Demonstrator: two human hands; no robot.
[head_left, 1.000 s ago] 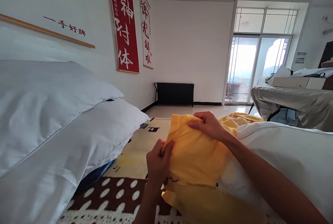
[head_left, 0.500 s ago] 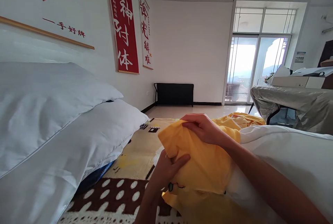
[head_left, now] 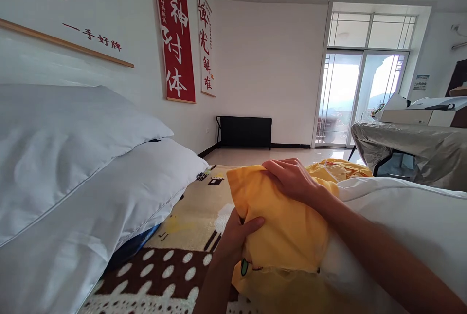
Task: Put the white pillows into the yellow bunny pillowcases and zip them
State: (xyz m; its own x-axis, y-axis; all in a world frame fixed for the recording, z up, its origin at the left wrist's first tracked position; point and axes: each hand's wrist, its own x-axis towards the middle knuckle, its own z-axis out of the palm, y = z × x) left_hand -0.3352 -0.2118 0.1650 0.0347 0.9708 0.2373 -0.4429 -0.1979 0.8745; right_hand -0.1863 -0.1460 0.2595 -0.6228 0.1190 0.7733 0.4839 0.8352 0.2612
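A yellow cloth (head_left: pixel 288 226) covers one end of a large white pillow (head_left: pixel 404 221) at the lower right. My right hand (head_left: pixel 292 177) grips the top edge of the cloth, fingers bent over it. Lower and to the left, my left hand (head_left: pixel 239 231) holds the cloth's left side, its thumb lying on the front. Folds run between the two hands. A small dark-green printed shape shows on the fabric below my left hand. The fingers behind the cloth are hidden.
Two white pillows (head_left: pixel 146 177) are stacked at the left. Beneath lies a patterned brown and cream blanket (head_left: pixel 164 270). More yellow fabric (head_left: pixel 343 169) is bunched behind the held cloth. A plastic-covered table (head_left: pixel 416 143) with boxes stands at the right.
My right hand has shifted slightly right along the cloth's top edge. The cloth's left corner and my left hand have moved a little right.
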